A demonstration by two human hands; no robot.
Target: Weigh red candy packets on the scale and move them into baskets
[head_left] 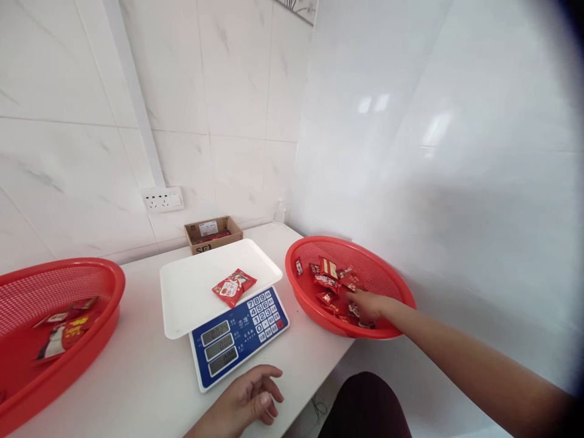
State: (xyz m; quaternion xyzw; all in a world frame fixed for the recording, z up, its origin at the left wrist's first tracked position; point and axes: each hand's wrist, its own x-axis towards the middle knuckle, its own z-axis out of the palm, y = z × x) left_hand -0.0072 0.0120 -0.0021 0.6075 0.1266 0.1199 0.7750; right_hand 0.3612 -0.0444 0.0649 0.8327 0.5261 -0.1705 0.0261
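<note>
Table: white top, held 2 red baskets, 1 scale and 1 cardboard box; white tiled wall behind.
Left basket: big red mesh basket at the table's left edge, a few packets lay in its bottom, well apart from both hands.
Right basket: red mesh basket at the table's right corner, part of its rim past the table edge; a loose heap of small red packets sat inside.
Scale: blue-faced digital scale between the 2 baskets, white weighing tray on top, displays lit but digits too small to read.
Weighed item: 1 red snack packet lay flat on the tray near its front right edge, touched by no hand.
Box: small open cardboard box against the wall behind the scale, contents unclear.
Socket: wall outlet above the box.
Right hand: right hand was reached into the right basket, fingers bent down onto the packet heap; cannot tell whether it pinched 1 or only touched.
Left hand: left hand rested on the table just in front of the scale, fingers loosely curled, held nothing.
Progress: judged partway; 1 packet on the tray, a few in the left basket, most of the heap in the right basket left to handle.
</note>
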